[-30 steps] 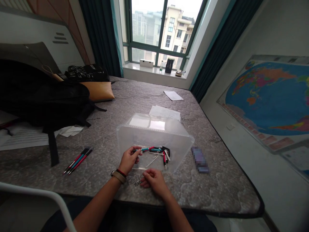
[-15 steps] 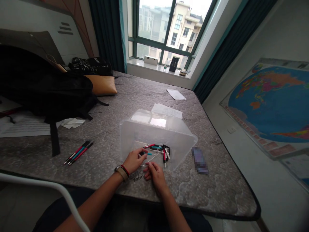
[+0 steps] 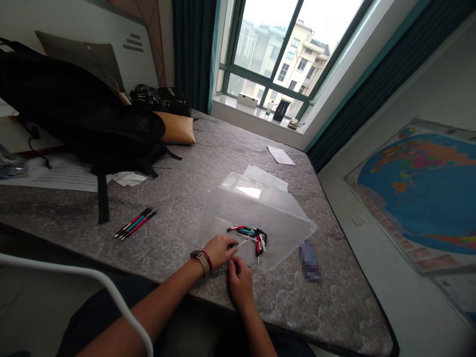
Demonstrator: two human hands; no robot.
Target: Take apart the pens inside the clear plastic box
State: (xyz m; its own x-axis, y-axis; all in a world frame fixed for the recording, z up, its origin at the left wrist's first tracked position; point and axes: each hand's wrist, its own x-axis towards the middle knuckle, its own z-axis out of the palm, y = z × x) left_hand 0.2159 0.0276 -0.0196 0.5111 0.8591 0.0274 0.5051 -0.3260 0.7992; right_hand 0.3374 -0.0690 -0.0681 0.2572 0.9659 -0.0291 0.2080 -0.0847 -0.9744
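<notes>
A translucent plastic box (image 3: 282, 218) lies on its side with its opening towards me. Inside it is a loose pile of pen parts (image 3: 253, 235), with red, teal, black and white pieces among them. My left hand (image 3: 220, 252), wearing a watch and a red band, is at the box's opening, its fingers closed in a pinch. A dark bit shows at those fingertips, too small to make out. Just below, my right hand (image 3: 241, 282) is curled closed, close to the left fingertips; whatever it holds is hidden. Several pens (image 3: 136, 224) lie side by side to the left.
A black backpack (image 3: 85, 109) and a tan pouch (image 3: 177, 129) occupy the back left. Paper sheets (image 3: 266, 177) lie behind the box, and a blurred-out object (image 3: 310, 261) is right of it. A white curved tube (image 3: 92, 277) crosses the lower left.
The view has swung, so everything sits differently in it. My hands have come closer together, and the teal piece seen at my left fingers before is no longer visible there.
</notes>
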